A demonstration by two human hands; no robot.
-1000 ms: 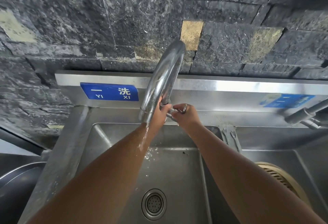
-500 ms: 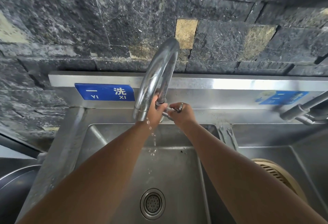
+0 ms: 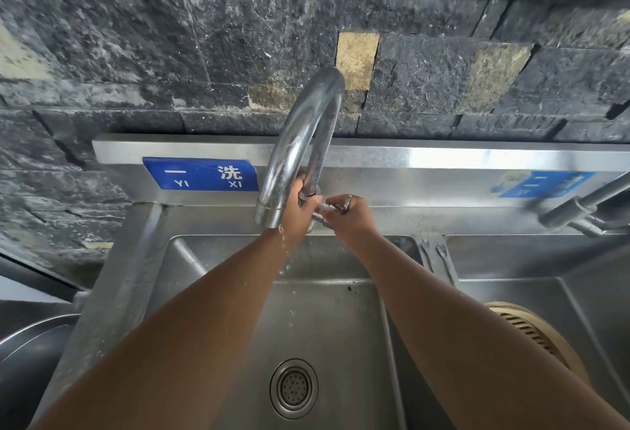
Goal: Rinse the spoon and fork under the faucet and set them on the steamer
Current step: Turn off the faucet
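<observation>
Water's gone from a stream to just drips, with the right hand [image 3: 351, 216] pinched shut on the faucet [image 3: 300, 143] handle and the left hand [image 3: 298, 213] curled beside it at the sink's [image 3: 341, 320] back edge, spoon and fork not visible, so next I'd guess turning it.

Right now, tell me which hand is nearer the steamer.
Right. The right hand is at the faucet base, on the steamer's side; the left hand, by the spout, is farther away.

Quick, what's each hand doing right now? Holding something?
Left hand: closed near the faucet base; what it holds cannot be told.
Right hand: closed on the faucet handle.
</observation>
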